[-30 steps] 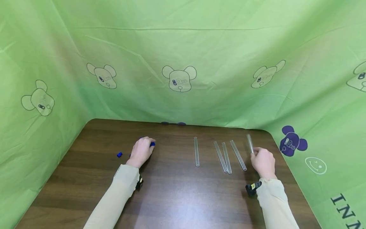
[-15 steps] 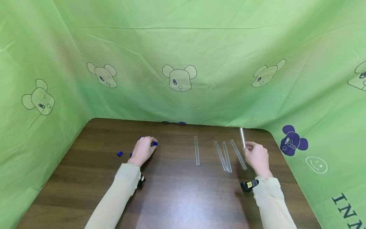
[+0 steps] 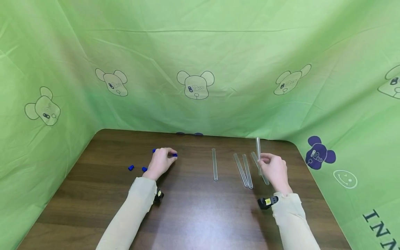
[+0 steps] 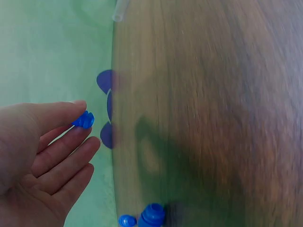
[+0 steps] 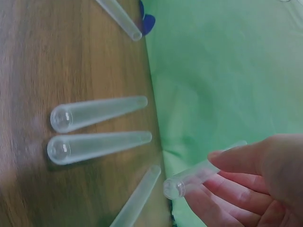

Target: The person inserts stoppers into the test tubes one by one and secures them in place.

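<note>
Between thumb and fingertips, my left hand point(image 3: 160, 162) pinches a small blue stopper point(image 4: 84, 119) above the table's left half. Over on the right, my right hand point(image 3: 275, 169) holds a clear test tube point(image 3: 258, 147), its rounded end toward the wrist camera in the right wrist view. Beneath that held tube lies another test tube point(image 3: 265, 179), partly covered in the head view. Two tubes point(image 5: 99, 146) rest side by side to its left, and a lone tube point(image 3: 214, 165) lies nearer the middle.
More blue stoppers point(image 3: 131, 167) lie on the brown wooden table point(image 3: 187, 205) around the left hand. A green printed cloth point(image 3: 197, 52) hangs behind the table and at both sides.
My right hand has moved left with the test tube, from the table's right side to over the neighbouring tube. My left hand has shifted slightly right, and the stopper it pinches shows at its fingertips.
</note>
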A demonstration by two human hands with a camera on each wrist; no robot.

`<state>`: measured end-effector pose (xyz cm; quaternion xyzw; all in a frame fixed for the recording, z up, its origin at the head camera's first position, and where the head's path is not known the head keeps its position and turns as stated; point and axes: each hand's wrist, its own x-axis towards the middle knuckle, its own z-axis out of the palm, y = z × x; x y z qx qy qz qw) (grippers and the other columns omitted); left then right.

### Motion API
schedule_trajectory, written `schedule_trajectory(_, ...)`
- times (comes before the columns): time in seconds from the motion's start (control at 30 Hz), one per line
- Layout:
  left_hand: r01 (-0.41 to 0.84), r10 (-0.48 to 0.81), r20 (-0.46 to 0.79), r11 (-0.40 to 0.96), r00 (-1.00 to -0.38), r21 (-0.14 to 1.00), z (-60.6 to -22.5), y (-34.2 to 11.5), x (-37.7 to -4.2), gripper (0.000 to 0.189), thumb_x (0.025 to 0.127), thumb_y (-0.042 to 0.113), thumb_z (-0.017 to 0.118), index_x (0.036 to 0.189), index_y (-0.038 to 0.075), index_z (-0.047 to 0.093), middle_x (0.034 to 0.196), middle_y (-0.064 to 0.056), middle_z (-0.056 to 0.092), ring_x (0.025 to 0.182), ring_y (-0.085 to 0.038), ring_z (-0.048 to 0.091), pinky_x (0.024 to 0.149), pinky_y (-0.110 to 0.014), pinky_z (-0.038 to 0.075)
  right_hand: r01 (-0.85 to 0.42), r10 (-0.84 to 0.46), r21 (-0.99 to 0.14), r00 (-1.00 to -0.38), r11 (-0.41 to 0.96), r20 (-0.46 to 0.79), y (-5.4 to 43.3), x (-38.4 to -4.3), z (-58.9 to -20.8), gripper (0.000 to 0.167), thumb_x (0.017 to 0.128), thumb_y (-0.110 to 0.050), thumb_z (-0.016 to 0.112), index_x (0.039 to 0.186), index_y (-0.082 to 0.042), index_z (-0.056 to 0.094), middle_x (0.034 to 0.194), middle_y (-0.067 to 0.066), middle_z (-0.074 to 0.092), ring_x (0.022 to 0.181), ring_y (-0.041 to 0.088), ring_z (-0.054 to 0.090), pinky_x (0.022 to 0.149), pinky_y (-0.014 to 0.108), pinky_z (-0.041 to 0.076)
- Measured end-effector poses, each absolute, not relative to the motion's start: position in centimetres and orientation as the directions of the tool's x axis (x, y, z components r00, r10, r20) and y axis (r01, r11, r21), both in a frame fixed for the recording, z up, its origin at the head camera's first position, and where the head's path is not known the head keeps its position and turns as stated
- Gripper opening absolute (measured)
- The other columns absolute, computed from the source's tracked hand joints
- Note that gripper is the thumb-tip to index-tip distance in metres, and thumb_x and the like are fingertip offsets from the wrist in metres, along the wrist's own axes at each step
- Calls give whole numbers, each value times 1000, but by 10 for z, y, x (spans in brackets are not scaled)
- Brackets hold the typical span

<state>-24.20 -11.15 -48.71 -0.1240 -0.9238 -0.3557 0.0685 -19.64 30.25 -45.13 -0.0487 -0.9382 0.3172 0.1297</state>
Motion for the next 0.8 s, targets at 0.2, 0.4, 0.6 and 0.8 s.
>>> schedule_trajectory(0.2,276,188,201,682,-961,678,-485,-103,-242,19,90,6,79,108,1,78,96,-6,76,87,-20,71,78,-37,57,-23,158,-618,-959,786,236,294,-197,-454,27,92,-7,70,115,6,72,97,18,75,89,38,72,77,51,51)
schedule_trajectory(0.4,268,189,191,670,-963,692,-480,-97,-241,22,92,8,76,113,2,77,98,-5,76,88,-19,71,79,-37,57,-36,153,-638,-959,769,239,285,-196,-455,27,91,-7,71,115,4,73,97,17,76,84,33,73,74,43,51)
schedule_trajectory(0.6,281,198,199,672,-960,686,-481,-93,-241,22,93,9,76,115,2,77,100,-6,76,87,-18,72,77,-36,58,-40,137,-675,-969,737,207,276,-193,-455,27,93,-7,70,117,5,72,99,19,75,77,28,74,74,41,55)
schedule_trajectory(0.8,291,212,199,677,-957,676,-483,-89,-242,21,94,10,75,113,3,78,104,-7,76,87,-19,73,78,-36,58,-50,112,-721,-978,691,176,265,-189,-457,28,93,-6,71,118,7,71,99,20,75,74,28,74,68,28,55)
